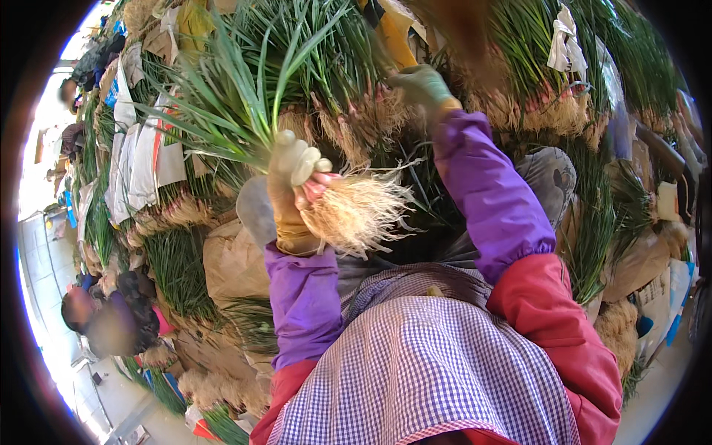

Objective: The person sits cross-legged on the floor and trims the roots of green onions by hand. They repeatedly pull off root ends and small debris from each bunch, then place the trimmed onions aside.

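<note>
My left hand, in a cream and tan glove, grips a bunch of young allium plants by the pinkish stem ends. Their pale stringy roots fan out to the right, while the long green leaves spread up and left. Farther out, my right hand, in a greenish glove, is at the edge of a row of similar plants, beside a yellow strip. Motion blurs that hand, and its fingertips are partly hidden, so whether it holds a plant is unclear.
More rooted bunches lie at the upper right, one with a white cloth or plastic strip on it. White sacks lie over bundles on the left. Brown paper-like sacking is beside my left knee. Another person sits at lower left.
</note>
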`<state>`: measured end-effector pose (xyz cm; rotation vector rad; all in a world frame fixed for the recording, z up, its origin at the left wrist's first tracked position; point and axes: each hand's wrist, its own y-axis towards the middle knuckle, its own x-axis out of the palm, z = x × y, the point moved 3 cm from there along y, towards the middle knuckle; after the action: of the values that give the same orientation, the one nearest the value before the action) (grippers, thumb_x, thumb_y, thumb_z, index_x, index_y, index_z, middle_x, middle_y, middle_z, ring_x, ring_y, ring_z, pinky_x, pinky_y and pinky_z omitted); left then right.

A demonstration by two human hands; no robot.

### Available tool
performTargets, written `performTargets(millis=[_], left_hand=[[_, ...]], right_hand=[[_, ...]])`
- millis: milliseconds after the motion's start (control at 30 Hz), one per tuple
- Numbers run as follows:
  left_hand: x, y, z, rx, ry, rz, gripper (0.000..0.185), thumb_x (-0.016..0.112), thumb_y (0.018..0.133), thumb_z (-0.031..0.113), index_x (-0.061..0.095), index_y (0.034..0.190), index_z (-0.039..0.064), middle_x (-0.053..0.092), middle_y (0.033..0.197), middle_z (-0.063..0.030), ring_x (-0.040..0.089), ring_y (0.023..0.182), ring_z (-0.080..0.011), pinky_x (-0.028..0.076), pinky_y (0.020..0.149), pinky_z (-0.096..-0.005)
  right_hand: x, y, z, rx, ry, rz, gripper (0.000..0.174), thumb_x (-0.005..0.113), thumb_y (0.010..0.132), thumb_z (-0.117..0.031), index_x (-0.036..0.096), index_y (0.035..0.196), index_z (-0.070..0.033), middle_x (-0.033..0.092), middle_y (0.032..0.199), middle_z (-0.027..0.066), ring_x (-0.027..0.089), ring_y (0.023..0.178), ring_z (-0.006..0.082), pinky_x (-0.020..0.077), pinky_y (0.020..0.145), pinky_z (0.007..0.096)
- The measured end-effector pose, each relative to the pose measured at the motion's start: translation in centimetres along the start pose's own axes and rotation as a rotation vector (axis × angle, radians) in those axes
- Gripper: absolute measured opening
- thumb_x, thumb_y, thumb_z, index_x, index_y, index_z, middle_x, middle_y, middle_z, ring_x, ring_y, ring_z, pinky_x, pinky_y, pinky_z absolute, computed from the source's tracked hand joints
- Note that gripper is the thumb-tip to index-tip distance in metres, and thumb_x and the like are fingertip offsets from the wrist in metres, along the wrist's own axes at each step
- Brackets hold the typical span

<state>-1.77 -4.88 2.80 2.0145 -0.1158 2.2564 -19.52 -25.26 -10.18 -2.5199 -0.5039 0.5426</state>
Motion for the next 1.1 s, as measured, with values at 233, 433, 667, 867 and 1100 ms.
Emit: performTargets(millis=[233, 433, 667, 867, 1100], left_hand=[[-5.7, -3.1, 0.2, 0.005, -0.034, 0.128, 0.02, 0.052, 0.095, 0.018, 0.046, 0.111, 0.007, 0.043, 0.061, 0.0009, 0.047, 0.055, -0.0144, 0.05, 0.069, -0.0354], [-6.1, -3.6, -1.3, 0.056, 0.247, 0.332, 0.027, 0.06, 0.093, 0.023, 0.051, 0.111, 0.006, 0.047, 0.066, 0.0036, 0.046, 0.056, -0.0097, 0.049, 0.055, -0.0265], [-5.6, -5.5, -5.3, -0.035, 0.548, 0.596, 0.032, 0.056, 0.094, 0.019, 0.054, 0.12, -0.001, 0.064, 0.098, -0.0104, 0.058, 0.069, -0.0133, 0.057, 0.057, -0.0295], [-7.2, -5.8, -6.8, -0.194, 0.651, 0.488, 0.029, 0.057, 0.094, 0.022, 0.057, 0.11, -0.002, 0.062, 0.081, -0.0048, 0.057, 0.065, -0.0118, 0.048, 0.054, -0.025], [-6.6, -5.9, -6.3, -0.105, 0.282, 0.481, 0.029, 0.055, 0.095, 0.024, 0.055, 0.11, -0.001, 0.056, 0.076, -0.0005, 0.054, 0.059, -0.0131, 0.05, 0.058, -0.027]], right_hand=[[-1.6, -8.2, -0.5, -0.302, -0.245, 0.192, 0.041, 0.059, 0.088, -0.041, 0.066, 0.109, -0.006, 0.068, 0.088, 0.0101, 0.066, 0.083, 0.0174, 0.0521, 0.071, 0.0286], [1.1, -11.7, 1.0, -0.437, 0.123, -0.164, 0.029, 0.065, 0.083, -0.014, 0.062, 0.11, -0.002, 0.066, 0.096, 0.0131, 0.066, 0.083, 0.0187, 0.0544, 0.08, 0.0292], [3.2, -16.1, 0.9, -0.408, 0.666, -0.078, 0.029, 0.068, 0.084, -0.012, 0.065, 0.109, 0.001, 0.066, 0.089, 0.0029, 0.06, 0.085, 0.0085, 0.0478, 0.076, 0.0211], [7.1, -18.5, 1.4, -0.257, 0.456, -0.201, 0.024, 0.067, 0.087, -0.016, 0.065, 0.1, 0.003, 0.065, 0.082, 0.0042, 0.06, 0.067, 0.009, 0.0495, 0.059, 0.022], [4.8, -13.8, 0.1, -0.488, 0.176, -0.162, 0.038, 0.07, 0.084, -0.034, 0.063, 0.103, -0.001, 0.063, 0.075, 0.0022, 0.058, 0.062, 0.0099, 0.0477, 0.056, 0.0236]])
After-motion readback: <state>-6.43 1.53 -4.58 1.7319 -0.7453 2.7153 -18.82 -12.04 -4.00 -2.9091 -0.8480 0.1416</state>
